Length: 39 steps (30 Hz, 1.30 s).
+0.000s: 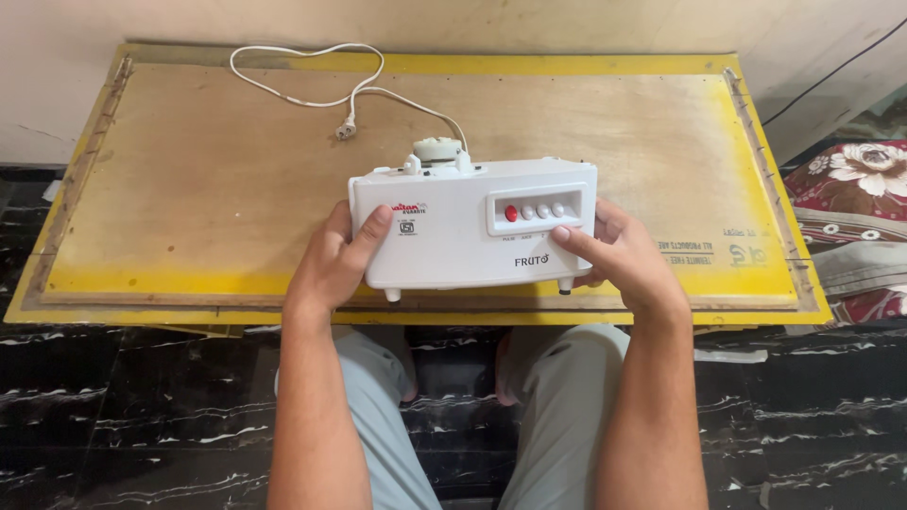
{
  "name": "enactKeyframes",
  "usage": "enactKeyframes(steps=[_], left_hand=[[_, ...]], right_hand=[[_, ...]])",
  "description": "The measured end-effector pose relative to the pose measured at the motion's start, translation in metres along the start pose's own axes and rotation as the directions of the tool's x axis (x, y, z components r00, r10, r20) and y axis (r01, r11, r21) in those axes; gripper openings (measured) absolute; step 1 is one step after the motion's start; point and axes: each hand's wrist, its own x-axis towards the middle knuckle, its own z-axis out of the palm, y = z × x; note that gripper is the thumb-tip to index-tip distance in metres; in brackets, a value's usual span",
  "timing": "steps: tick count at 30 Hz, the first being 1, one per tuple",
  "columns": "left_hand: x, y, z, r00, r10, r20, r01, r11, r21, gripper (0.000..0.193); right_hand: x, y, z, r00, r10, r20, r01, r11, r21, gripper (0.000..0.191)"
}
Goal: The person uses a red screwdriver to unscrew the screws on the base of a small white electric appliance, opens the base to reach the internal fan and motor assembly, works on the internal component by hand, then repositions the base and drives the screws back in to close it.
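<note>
A white boxy kitchen appliance base stands near the front edge of a low wooden table. It has a panel with one red and three white buttons and a round coupling on top. My left hand grips its left end, thumb on the front face. My right hand grips its right end, thumb just below the button panel. A white power cord runs from the appliance's back across the table to a loose plug.
The table top is bare plywood with a yellow border. It stands against a pale wall. A floral cloth lies at the right. The floor is black marble; my legs in grey trousers fold under the table.
</note>
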Motion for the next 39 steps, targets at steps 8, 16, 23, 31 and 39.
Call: enactKeyframes(steps=[8,16,23,31,39], left_hand=[[-0.001,0.008,-0.005,0.997,-0.022,-0.077,0.026,0.999,0.048,0.076],[-0.006,0.019,-0.002,0.991,0.04,-0.13,-0.029,0.996,0.084,0.081],[-0.008,0.024,0.002,0.983,0.091,-0.159,-0.08,0.994,0.074,0.099],[-0.002,0.02,0.007,0.834,0.545,-0.092,-0.497,0.812,0.305,0.105],[-0.005,0.025,0.007,0.792,0.607,0.06,-0.593,0.743,0.31,0.12]], right_hand=[[0.003,-0.001,0.011,0.999,0.033,0.003,-0.033,0.997,0.07,0.059],[0.006,0.01,0.017,0.997,-0.013,-0.072,0.014,1.0,0.019,0.059],[0.013,0.014,0.025,0.985,0.02,-0.169,-0.016,1.0,0.024,0.059],[0.023,0.012,0.03,0.98,0.029,-0.196,-0.008,0.994,0.106,0.061],[0.021,0.007,0.028,0.972,0.069,-0.226,-0.059,0.997,0.053,0.064]])
